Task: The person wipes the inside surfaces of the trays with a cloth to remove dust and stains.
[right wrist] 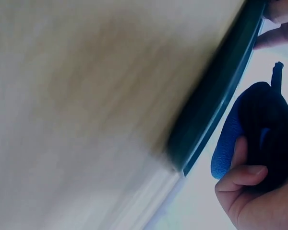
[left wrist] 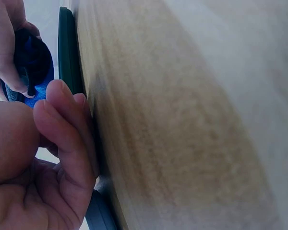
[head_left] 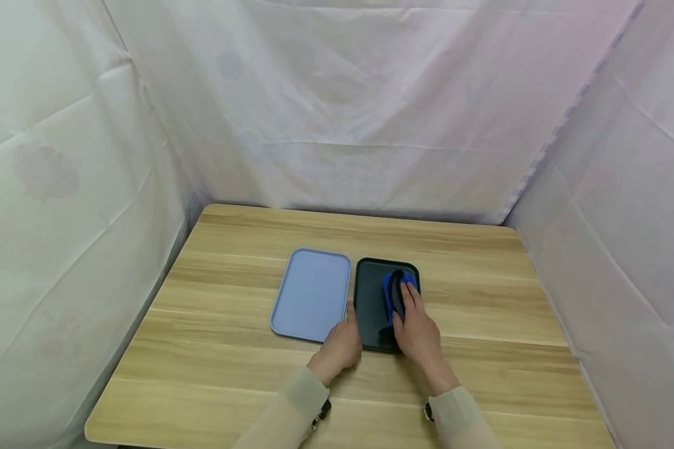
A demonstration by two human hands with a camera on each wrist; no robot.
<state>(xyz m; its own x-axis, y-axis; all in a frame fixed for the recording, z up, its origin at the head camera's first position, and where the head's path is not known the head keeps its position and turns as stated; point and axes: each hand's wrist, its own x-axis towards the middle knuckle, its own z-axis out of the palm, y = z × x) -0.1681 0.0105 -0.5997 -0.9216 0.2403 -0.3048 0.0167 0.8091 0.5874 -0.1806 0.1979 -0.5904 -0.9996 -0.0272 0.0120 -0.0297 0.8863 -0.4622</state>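
My right hand (head_left: pixel 418 330) grips a blue-and-black piece (head_left: pixel 395 296), its blue side facing down over the dark green tray (head_left: pixel 369 293). A curved black strip runs along its top, and in the right wrist view a thin black tail (right wrist: pixel 277 76) sticks up from its end. The thumb and fingers bend around the black part. My left hand (head_left: pixel 341 343) rests at the tray's near left corner, its index finger stretched along the rim between the two trays. In the left wrist view its other fingers (left wrist: pixel 69 129) are loosely bent beside the tray's edge.
A light blue tray (head_left: pixel 313 293) lies flat just left of the dark one, with a narrow gap between them. Both sit on a wood-grain table (head_left: pixel 219 349). White cloth (head_left: pixel 337 106) hangs behind the table and on both sides.
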